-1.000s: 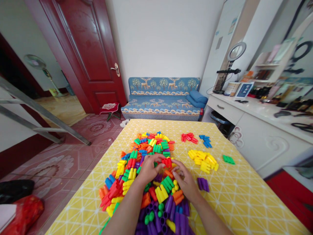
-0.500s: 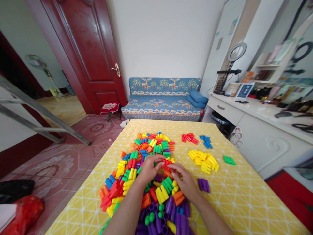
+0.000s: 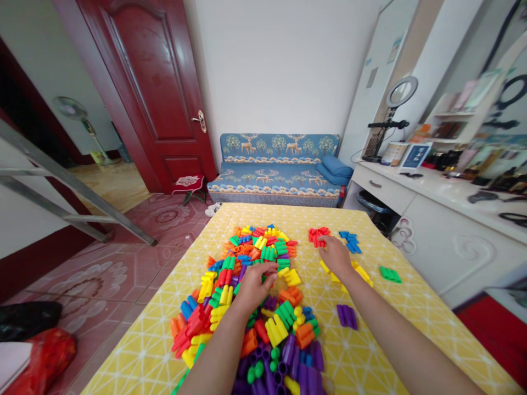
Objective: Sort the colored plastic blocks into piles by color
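Note:
My right hand (image 3: 336, 255) reaches over the yellow group, its fingers closed on a red plastic toy block (image 3: 316, 241) at the near edge of a small red group (image 3: 318, 232). My left hand (image 3: 256, 282) hovers over the big mixed pile of blocks (image 3: 230, 296), thumb and fingers apart, with nothing plainly held. Beneath and around it lie red, yellow, green, orange, blue and purple blocks made of joined tubes. The right forearm and hand partly hide the yellow group (image 3: 364, 273).
On the yellow patterned tablecloth (image 3: 411, 340) lie a blue group (image 3: 349, 241), a green block (image 3: 390, 274) and a purple block (image 3: 347, 316). A blue sofa (image 3: 280, 173) stands behind the table. The white dresser (image 3: 436, 219) is at the right.
My right hand has moved away from my left, up and right to the red group, with a red block. My left hand stays over the pile, its fingers no longer on the red block.

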`<state>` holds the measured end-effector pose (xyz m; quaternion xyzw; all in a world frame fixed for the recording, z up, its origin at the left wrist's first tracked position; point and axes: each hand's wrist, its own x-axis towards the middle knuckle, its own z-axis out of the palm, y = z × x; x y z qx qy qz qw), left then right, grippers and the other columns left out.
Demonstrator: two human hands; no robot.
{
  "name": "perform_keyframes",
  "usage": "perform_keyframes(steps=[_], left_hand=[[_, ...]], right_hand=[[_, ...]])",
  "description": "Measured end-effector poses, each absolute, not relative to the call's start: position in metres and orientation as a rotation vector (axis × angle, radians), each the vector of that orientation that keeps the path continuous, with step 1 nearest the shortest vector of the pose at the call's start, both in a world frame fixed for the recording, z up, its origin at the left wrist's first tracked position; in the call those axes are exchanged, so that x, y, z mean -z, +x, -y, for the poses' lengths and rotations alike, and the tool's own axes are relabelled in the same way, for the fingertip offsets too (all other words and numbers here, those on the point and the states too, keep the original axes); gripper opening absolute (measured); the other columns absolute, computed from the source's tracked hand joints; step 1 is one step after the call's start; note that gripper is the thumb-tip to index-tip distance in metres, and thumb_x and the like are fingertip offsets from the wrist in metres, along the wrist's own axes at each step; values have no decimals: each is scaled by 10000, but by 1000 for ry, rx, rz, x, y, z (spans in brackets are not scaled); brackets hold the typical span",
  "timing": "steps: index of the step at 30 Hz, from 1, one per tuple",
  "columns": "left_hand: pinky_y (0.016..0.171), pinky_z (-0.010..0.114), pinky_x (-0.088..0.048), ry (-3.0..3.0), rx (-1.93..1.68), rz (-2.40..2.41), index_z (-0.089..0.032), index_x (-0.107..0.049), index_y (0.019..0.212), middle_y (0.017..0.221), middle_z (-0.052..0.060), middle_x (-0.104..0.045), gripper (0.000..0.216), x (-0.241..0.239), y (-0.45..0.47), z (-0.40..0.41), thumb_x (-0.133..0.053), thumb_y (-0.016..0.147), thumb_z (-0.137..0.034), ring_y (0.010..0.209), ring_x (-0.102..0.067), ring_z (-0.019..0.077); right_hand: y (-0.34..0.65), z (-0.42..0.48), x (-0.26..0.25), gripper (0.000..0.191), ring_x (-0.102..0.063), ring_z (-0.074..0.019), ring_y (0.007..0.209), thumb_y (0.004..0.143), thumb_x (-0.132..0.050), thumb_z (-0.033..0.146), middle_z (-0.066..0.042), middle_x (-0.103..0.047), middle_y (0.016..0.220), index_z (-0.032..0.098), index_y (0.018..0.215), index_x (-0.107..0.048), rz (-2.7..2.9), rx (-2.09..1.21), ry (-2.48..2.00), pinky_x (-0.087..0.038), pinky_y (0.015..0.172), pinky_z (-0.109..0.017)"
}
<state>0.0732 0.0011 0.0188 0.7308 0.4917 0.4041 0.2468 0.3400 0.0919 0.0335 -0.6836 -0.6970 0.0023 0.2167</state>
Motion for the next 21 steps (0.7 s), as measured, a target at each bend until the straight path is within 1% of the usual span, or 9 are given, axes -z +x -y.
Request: perform_keyframes(steps=[4, 7, 10, 12, 14, 16, 19, 21], left_hand=[[803, 287, -505, 2017, -1082, -1360, -201, -695, 1029, 962, 31, -740, 241, -17, 73, -2, -581, 818, -184, 865, -673, 180], [808, 290, -505, 2015, -1068, -1378, -206, -698, 1030, 964, 29, -740, 238, -16, 72, -3, -578, 824, -200, 873, -673, 184], [804, 289, -502, 2019, -1064, -1387, -208, -703, 1026, 949, 26, -743, 237, -15, 72, -4, -584, 820, -204, 868, -671, 185], [804, 286, -499, 2022, -1072, -1381, -211, -705, 1025, 944, 22, -743, 238, -16, 73, -4, -582, 821, -198, 867, -668, 181], [808, 286, -496, 2026, -1078, -1377, -214, -710, 1014, 948, 20, -743, 232, -16, 73, -4, -578, 825, -197, 870, -666, 180], [805, 288, -494, 2027, -1078, -1380, -218, -718, 993, 943, 19, -745, 217, -16, 72, -4, -580, 826, -202, 869, -665, 182], [794, 288, -492, 2039, -1072, -1378, -223, -726, 968, 930, 16, -746, 201, -17, 72, -3, -580, 831, -208, 859, -664, 182], [787, 286, -488, 2054, -1061, -1376, -226, -728, 965, 920, 13, -746, 202, -19, 72, -2, -578, 832, -203, 850, -663, 181]], right_hand=[[351, -111, -26, 300, -631, -238, 954, 803, -519, 218, -99, -686, 1064, 215, 1062, -670, 1924, -74, -2073, -440, 756, -305], [358, -115, -22, 314, -646, -220, 912, 803, -537, 272, -71, -701, 1045, 249, 1086, -673, 1944, -119, -2144, -426, 696, -273], [362, -113, -22, 325, -627, -227, 973, 845, -482, 296, -98, -680, 1105, 236, 1098, -678, 1938, -77, -2164, -413, 702, -271], [361, -111, -24, 316, -623, -224, 976, 869, -439, 304, -107, -686, 1082, 214, 1002, -712, 1944, -60, -2160, -407, 707, -269], [359, -109, -26, 315, -633, -218, 941, 870, -434, 314, -96, -710, 1000, 205, 877, -730, 1972, -86, -2148, -405, 704, -268], [355, -107, -26, 311, -640, -222, 931, 868, -442, 321, -84, -720, 963, 209, 832, -729, 1999, -126, -2130, -409, 711, -277], [351, -107, -25, 299, -631, -239, 994, 877, -445, 321, -82, -713, 1028, 222, 902, -725, 2011, -174, -2100, -423, 764, -309], [349, -106, -25, 285, -621, -263, 1031, 869, -474, 322, -103, -700, 1076, 213, 980, -713, 2004, -198, -2082, -431, 815, -355]])
